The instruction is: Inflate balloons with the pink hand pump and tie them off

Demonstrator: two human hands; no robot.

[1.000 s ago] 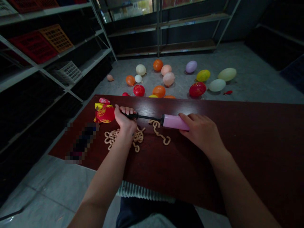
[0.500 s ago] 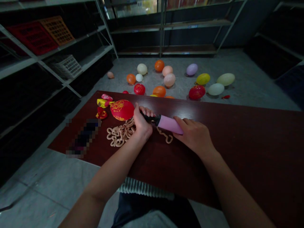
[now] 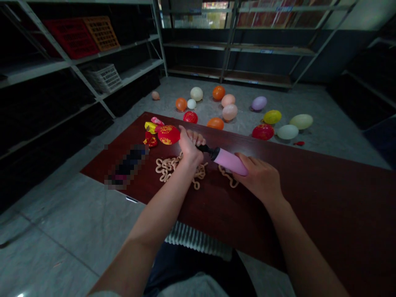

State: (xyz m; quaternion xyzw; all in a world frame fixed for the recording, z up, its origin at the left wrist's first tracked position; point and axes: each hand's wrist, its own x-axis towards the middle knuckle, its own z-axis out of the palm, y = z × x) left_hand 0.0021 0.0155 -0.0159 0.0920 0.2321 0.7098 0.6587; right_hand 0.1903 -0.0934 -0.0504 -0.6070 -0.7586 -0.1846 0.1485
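The bare left forearm (image 3: 161, 210) and right forearm (image 3: 297, 243) angle inward from the bottom of the view. The left hand (image 3: 189, 150) is clenched, its fingers (image 3: 195, 138) curled tight and thumb stretched forward. The right hand (image 3: 259, 180) lies palm-down, its fingers (image 3: 243, 161) gently curved toward the left hand.

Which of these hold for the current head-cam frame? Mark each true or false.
1. The right hand grips the pink pump barrel. True.
2. The left hand is closed around the black hose. True.
3. The red patterned balloon touches the right hand. False: it sits just past the left hand.
4. The beige looped cord lies on the floor. False: it lies on the dark red table.
5. The top-left shelf holds a blue crate. False: it holds a red crate and an orange crate.
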